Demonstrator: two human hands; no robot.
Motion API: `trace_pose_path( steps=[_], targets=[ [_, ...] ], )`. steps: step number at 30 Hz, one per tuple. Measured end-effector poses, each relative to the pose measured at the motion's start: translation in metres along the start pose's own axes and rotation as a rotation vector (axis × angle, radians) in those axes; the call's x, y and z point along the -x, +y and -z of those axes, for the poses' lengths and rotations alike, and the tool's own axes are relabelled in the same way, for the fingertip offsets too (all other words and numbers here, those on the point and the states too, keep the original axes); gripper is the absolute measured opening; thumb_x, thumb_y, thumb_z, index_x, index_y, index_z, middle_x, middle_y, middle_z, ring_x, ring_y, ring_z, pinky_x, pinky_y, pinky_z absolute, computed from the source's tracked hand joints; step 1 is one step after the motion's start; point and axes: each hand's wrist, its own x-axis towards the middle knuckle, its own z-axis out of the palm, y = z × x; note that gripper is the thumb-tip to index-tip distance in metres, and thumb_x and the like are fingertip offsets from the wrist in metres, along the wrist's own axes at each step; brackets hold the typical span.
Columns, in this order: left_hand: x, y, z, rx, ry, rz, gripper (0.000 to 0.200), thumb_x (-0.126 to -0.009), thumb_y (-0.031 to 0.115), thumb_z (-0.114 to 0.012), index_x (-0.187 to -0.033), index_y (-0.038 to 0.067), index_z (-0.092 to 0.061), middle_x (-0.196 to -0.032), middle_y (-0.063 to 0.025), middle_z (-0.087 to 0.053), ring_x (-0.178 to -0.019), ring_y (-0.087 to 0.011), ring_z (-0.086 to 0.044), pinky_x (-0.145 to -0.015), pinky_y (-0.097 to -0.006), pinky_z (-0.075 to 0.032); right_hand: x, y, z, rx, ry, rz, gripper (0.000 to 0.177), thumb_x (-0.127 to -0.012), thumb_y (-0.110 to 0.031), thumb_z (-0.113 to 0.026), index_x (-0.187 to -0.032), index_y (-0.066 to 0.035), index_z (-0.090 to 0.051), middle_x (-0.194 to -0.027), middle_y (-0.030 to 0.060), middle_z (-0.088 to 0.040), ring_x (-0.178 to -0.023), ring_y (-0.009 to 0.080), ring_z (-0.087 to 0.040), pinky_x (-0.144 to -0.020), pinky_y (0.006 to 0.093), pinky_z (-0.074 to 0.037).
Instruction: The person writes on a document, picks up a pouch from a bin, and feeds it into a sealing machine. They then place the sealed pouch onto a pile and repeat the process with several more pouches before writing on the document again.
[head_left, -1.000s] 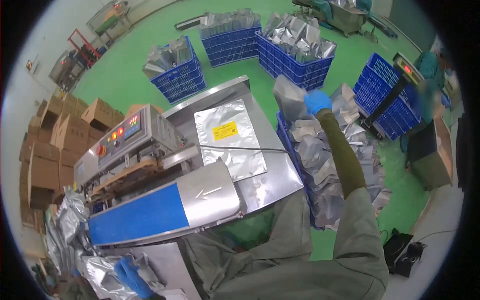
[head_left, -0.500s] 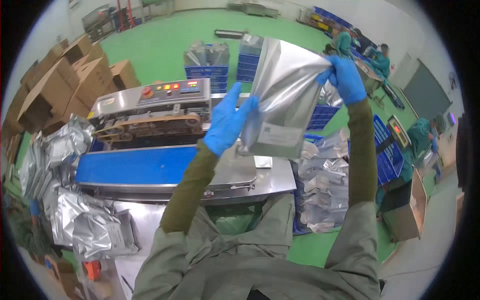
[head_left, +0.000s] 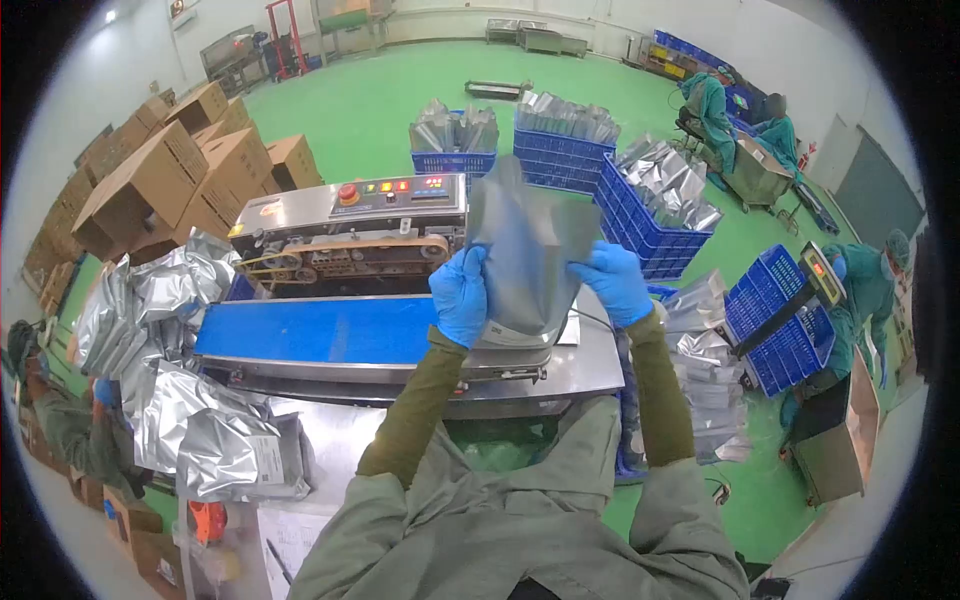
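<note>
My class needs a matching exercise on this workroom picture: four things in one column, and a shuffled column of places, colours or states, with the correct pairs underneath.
Column one
1. Left hand and right hand
2. Belt
3. Piled cardboard boxes
4. Red knob

Column two
A. Brown, toward the picture's upper left
B. On the control panel
C. Holding up a silver pouch
D. Blue, lying flat

Right pairs: 1-C, 2-D, 3-A, 4-B

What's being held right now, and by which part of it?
A silvery bag, by its opposite side edges: the left grip on one, the right grip on the other.
</note>
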Motion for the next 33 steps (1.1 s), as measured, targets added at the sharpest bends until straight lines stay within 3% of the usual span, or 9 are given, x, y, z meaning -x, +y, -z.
trace_pose_path(
  steps=[6,8,10,14,17,21,25,28,33],
  targets=[
    [-0.002,0.011,0.013,0.228,-0.079,0.042,0.028,-0.089,0.024,-0.059,-0.095,-0.002,-0.066,-0.076,-0.0010,-0.064,-0.068,-0.0062,-0.051,-0.063,-0.0242,-0.045,0.021,0.033,-0.004,-0.222,0.147,-0.165,0.019,-0.082,-0.012,-0.065,-0.093,0.003,-0.063,-0.080,0.0062,-0.063,-0.069,0.0125,-0.056,-0.063,0.0270,-0.046],
    [-0.007,0.016,0.014,0.274,-0.072,0.000,0.031,-0.089,0.027,-0.060,-0.096,-0.003,-0.065,-0.075,-0.0001,-0.063,-0.066,-0.0056,-0.050,-0.060,-0.0239,-0.044,0.014,0.009,-0.007,-0.108,-0.023,-0.090,0.027,-0.086,-0.023,-0.063,-0.102,-0.001,-0.060,-0.080,0.0023,-0.061,-0.070,0.0091,-0.054,-0.061,0.0245,-0.045],
    [-0.015,0.009,0.028,0.117,-0.503,0.217,0.040,-0.088,0.035,-0.060,-0.094,-0.004,-0.064,-0.075,0.0010,-0.061,-0.066,-0.0045,-0.048,-0.058,-0.0227,-0.041,0.010,0.023,-0.013,-0.126,0.013,-0.041,0.029,-0.088,-0.027,-0.060,-0.101,-0.001,-0.060,-0.079,0.0017,-0.060,-0.073,0.0096,-0.053,-0.064,0.0255,-0.045],
    [-0.018,-0.005,0.044,0.088,-0.472,0.446,0.040,-0.091,0.040,-0.053,-0.087,0.002,-0.064,-0.072,0.0029,-0.058,-0.066,-0.0054,-0.046,-0.059,-0.0225,-0.040,0.009,0.043,-0.012,-0.122,0.069,-0.271,0.040,-0.093,-0.037,-0.048,-0.097,0.001,-0.061,-0.078,0.0020,-0.059,-0.072,0.0107,-0.051,-0.064,0.0278,-0.044],
    [-0.011,-0.044,0.040,0.231,-0.427,0.504,0.039,-0.091,0.041,-0.053,-0.087,0.004,-0.064,-0.075,0.0011,-0.058,-0.072,-0.0045,-0.049,-0.062,-0.0220,-0.041,0.008,0.079,-0.036,-0.270,0.084,-0.202,0.044,-0.093,-0.039,-0.048,-0.095,0.003,-0.061,-0.078,0.0001,-0.058,-0.074,0.0096,-0.050,-0.066,0.0265,-0.043],
    [-0.017,-0.054,0.012,0.651,-0.196,0.743,0.037,-0.092,0.038,-0.050,-0.092,0.003,-0.061,-0.074,-0.0004,-0.058,-0.070,-0.0080,-0.053,-0.065,-0.0247,-0.045,-0.002,0.096,-0.043,-0.334,0.138,-0.340,0.040,-0.094,-0.040,-0.048,-0.099,-0.002,-0.061,-0.085,0.0006,-0.058,-0.074,0.0071,-0.054,-0.061,0.0223,-0.045],
    [-0.004,-0.149,0.015,0.513,-0.436,0.760,0.039,-0.093,0.036,-0.050,-0.101,-0.001,-0.060,-0.090,-0.0073,-0.064,-0.076,-0.0138,-0.061,-0.068,-0.0275,-0.049,0.011,0.096,-0.044,-0.397,0.094,-0.587,0.041,-0.092,-0.043,-0.046,-0.090,-0.004,-0.059,-0.074,0.0018,-0.054,-0.061,0.0113,-0.057,-0.046,0.0250,-0.047],
    [0.021,-0.134,0.019,0.609,-0.235,1.026,0.032,-0.092,0.034,-0.052,-0.087,0.003,-0.061,-0.073,-0.0047,-0.057,-0.062,-0.0139,-0.053,-0.057,-0.0279,-0.044,0.027,0.085,-0.052,-0.360,0.002,-0.677,0.040,-0.089,-0.044,-0.049,-0.081,-0.005,-0.058,-0.070,0.0018,-0.052,-0.056,0.0117,-0.054,-0.042,0.0269,-0.047],
    [0.026,-0.184,0.044,0.616,-0.151,1.067,0.029,-0.089,0.033,-0.057,-0.078,0.006,-0.057,-0.071,-0.0067,-0.056,-0.063,-0.0159,-0.054,-0.056,-0.0309,-0.047,0.023,0.087,-0.074,-0.450,-0.014,-0.700,0.041,-0.086,-0.042,-0.054,-0.081,-0.002,-0.061,-0.068,0.0036,-0.056,-0.054,0.0146,-0.055,-0.040,0.0298,-0.049]
  ],
)
